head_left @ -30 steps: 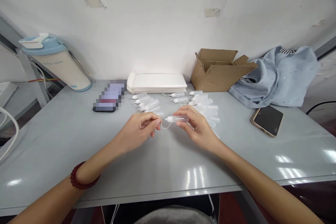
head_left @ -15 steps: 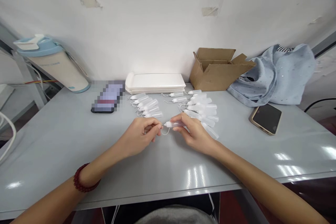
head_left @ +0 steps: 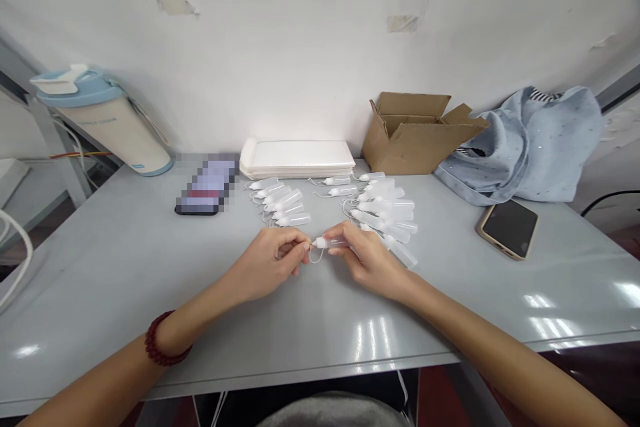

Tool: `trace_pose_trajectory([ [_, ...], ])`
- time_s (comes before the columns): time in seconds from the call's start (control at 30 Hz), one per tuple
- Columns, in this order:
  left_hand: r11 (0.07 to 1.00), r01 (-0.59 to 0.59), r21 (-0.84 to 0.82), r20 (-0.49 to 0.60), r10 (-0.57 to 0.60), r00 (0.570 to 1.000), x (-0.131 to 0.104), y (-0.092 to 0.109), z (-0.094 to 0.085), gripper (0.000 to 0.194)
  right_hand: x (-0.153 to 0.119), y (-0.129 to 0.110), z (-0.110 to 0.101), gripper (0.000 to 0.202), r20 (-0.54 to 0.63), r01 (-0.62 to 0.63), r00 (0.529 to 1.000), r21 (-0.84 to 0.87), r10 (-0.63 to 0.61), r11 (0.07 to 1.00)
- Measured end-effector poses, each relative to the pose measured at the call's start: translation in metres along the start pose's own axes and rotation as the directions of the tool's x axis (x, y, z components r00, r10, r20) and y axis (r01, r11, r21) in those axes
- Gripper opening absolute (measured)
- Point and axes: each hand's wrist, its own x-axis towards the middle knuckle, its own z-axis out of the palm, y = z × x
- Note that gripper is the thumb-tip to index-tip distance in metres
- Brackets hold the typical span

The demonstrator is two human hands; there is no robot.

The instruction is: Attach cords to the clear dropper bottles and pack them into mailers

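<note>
One bottle (head_left: 331,242) is held sideways over the table (head_left: 270,340), gripped between the thumb and fingers of the right hand (head_left: 373,259), nozzle toward the left hand (head_left: 274,260). That hand's thumb and forefinger are pinched together at the tip; what they hold seems too small to tell. Beneath hangs a loop (head_left: 316,261). Other bottles (head_left: 295,219) lie just beyond.
</note>
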Motion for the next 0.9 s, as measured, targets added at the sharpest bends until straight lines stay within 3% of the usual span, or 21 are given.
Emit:
trace_pose_trajectory([
  [0.5, 0.998, -0.032, -0.054, 0.002, 0.032, 0.999, 0.003, -0.003, -0.007, 0.033, 0.003, 0.002, -0.007, 0.018, 0.013, -0.035, 0.999, 0.030, 0.035, 0.999],
  [0.9, 0.998, -0.010, -0.069, 0.021, 0.012, 1.000, 0.002, 0.000, -0.007, 0.022, 0.006, -0.002, -0.011, 0.022, 0.050, -0.009, 0.999, 0.049, 0.006, 0.999],
])
